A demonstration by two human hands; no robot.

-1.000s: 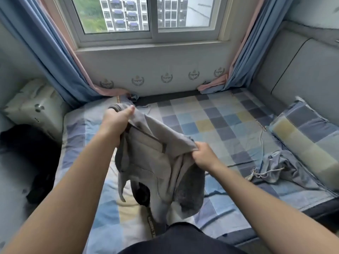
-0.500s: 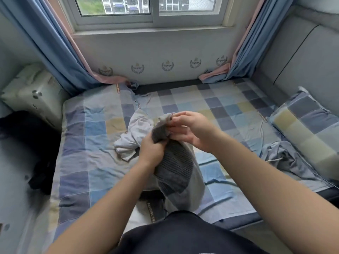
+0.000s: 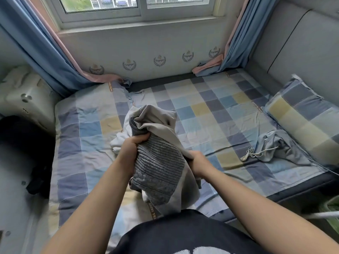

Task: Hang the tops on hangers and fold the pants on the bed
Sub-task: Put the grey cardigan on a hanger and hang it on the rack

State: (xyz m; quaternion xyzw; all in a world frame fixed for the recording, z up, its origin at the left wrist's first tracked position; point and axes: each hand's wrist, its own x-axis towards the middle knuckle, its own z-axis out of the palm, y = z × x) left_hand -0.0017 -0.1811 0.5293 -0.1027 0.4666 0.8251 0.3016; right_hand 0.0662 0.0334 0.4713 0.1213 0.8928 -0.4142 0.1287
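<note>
I hold a grey garment (image 3: 159, 162) bunched above the bed (image 3: 211, 110); it has a dark ribbed band and lighter grey cloth. My left hand (image 3: 131, 146) grips the ribbed band near its top. At the garment's right edge, lower down, my right hand (image 3: 197, 161) grips the light cloth. A white garment (image 3: 119, 140) lies crumpled on the bed behind my left hand, partly hidden. Blue-grey pants (image 3: 278, 145) with a white drawstring lie crumpled on the right side of the bed.
A checked pillow (image 3: 302, 114) lies along the bed's right edge against a grey padded headboard (image 3: 302, 48). Blue and pink curtains (image 3: 60, 57) hang at both back corners under the window. A white cushion (image 3: 22, 92) and dark clothes (image 3: 20, 143) sit left of the bed.
The garment was spread between raised hands, then gathered. Now my hands have drawn apart, the right one sliding down to the garment's right edge, and the bundle sits lower.
</note>
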